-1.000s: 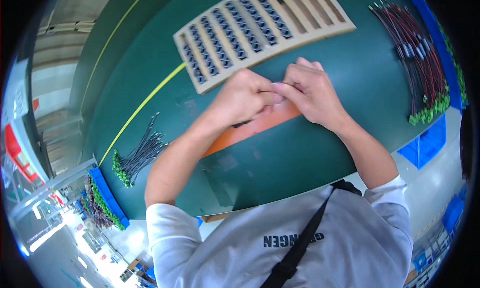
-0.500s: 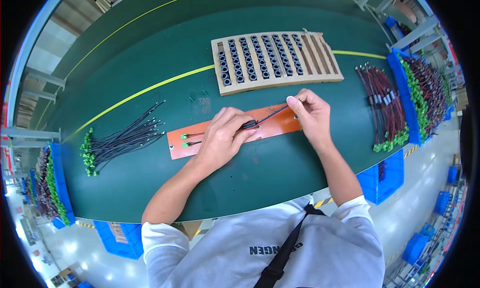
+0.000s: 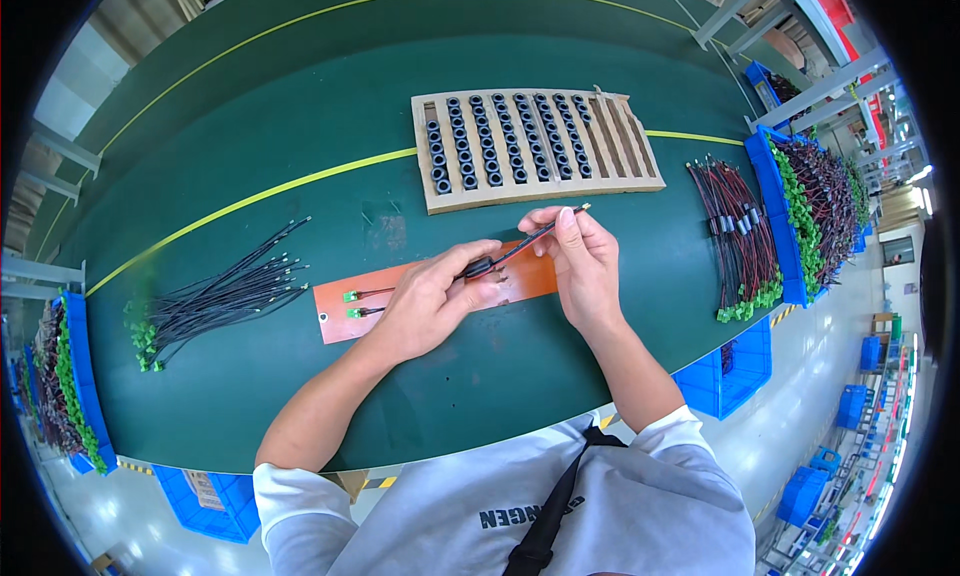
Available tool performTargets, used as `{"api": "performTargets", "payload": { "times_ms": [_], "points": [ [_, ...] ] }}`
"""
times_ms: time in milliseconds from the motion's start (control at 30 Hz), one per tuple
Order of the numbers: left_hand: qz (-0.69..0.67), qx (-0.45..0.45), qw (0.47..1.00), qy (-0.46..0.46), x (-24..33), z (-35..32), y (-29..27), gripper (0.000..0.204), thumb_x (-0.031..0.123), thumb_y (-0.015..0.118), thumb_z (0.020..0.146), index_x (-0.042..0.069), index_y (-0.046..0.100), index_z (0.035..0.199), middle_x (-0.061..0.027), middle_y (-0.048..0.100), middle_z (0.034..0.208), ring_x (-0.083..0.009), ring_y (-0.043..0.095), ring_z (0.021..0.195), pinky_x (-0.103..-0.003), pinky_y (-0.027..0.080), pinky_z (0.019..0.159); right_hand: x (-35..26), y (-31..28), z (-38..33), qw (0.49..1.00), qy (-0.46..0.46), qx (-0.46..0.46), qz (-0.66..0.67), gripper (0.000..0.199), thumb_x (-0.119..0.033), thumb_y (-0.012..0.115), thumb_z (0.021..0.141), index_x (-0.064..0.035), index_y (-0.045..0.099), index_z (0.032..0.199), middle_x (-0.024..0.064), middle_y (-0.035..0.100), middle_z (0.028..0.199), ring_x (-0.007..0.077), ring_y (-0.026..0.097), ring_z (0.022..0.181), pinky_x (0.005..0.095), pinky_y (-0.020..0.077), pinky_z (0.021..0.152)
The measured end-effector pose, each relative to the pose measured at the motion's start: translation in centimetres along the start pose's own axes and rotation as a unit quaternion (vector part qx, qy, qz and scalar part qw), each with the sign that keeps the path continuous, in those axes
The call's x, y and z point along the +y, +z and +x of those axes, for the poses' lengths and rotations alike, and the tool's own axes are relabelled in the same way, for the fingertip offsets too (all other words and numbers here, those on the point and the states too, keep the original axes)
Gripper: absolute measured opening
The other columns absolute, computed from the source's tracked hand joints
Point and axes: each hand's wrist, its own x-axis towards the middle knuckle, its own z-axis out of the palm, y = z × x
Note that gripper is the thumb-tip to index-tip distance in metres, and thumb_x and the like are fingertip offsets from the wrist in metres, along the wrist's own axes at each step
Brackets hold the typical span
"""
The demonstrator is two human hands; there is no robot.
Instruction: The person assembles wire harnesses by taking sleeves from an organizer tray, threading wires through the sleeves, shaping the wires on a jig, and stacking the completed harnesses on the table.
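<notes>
The fingers of the left hand (image 3: pixel 425 301) cover the middle of the flat orange board (image 3: pixel 400 294), so the part of the thin black and red wire pair (image 3: pixel 520 244) lying under them cannot be seen. The small black ring (image 3: pixel 478 268) on the wire is partly hidden by the thumb, and its shape is hard to make out. Blue bins (image 3: pixel 790 216) at the right edge are cut off and bent by the lens.

The left hand is half closed and pinches the black ring between thumb and forefinger, with the palm resting on the orange board. The right hand (image 3: pixel 582 261) is curled, and its thumb and forefinger grip the wire near its bare end, which points up to the wooden slotted tray (image 3: pixel 640 171) of black rings. The wire runs stretched between both hands, above the green table (image 3: pixel 300 126).
</notes>
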Motion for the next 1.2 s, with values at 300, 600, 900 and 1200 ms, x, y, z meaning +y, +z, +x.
{"api": "performTargets", "payload": {
  "times_ms": [300, 600, 900, 1200],
  "points": [
    [0.004, -0.081, 0.997, -0.004, -0.4, 0.5, -0.9, 0.034, 0.015, 0.060, 0.101, 0.000, 0.063, 0.131, -0.0147, 0.069, 0.127, -0.0272, 0.067, 0.115, -0.038, 0.050, 0.102, -0.1, -0.8, -0.5, 0.975, 0.078, -0.076, 0.194, 0.035, -0.032, 0.046, 0.111, -0.0018, 0.065, 0.112, 0.0180, 0.073, 0.105, 0.0254, 0.072, 0.101, 0.0328, 0.0542, 0.079],
    [0.004, -0.078, 0.996, -0.037, -0.1, 0.5, -0.8, 0.028, 0.016, 0.063, 0.100, -0.001, 0.066, 0.121, -0.0168, 0.072, 0.107, -0.0320, 0.071, 0.091, -0.039, 0.055, 0.082, -0.1, -1.4, -0.6, 0.986, 0.093, -0.029, 0.138, 0.035, -0.033, 0.048, 0.111, -0.0016, 0.065, 0.108, 0.0171, 0.074, 0.100, 0.0261, 0.075, 0.092, 0.0301, 0.0510, 0.064],
    [0.008, -0.067, 0.998, -0.012, -0.7, 0.1, -0.1, 0.031, 0.017, 0.069, 0.097, 0.001, 0.068, 0.125, -0.0127, 0.071, 0.095, -0.0263, 0.070, 0.082, -0.034, 0.054, 0.075, -0.2, -1.5, 0.1, 0.982, 0.141, -0.012, 0.126, 0.033, -0.030, 0.050, 0.110, -0.0021, 0.066, 0.106, 0.0162, 0.075, 0.098, 0.0245, 0.076, 0.089, 0.0290, 0.0539, 0.063],
    [0.023, -0.044, 0.999, -0.004, -0.7, 0.1, 0.0, 0.031, 0.017, 0.071, 0.096, 0.001, 0.071, 0.122, -0.0127, 0.072, 0.093, -0.0259, 0.070, 0.079, -0.035, 0.055, 0.074, 0.1, -1.3, 0.1, 0.980, 0.136, -0.004, 0.147, 0.032, -0.030, 0.052, 0.109, -0.0012, 0.066, 0.106, 0.0171, 0.075, 0.099, 0.0252, 0.076, 0.091, 0.0312, 0.0575, 0.067]
  ]
}}
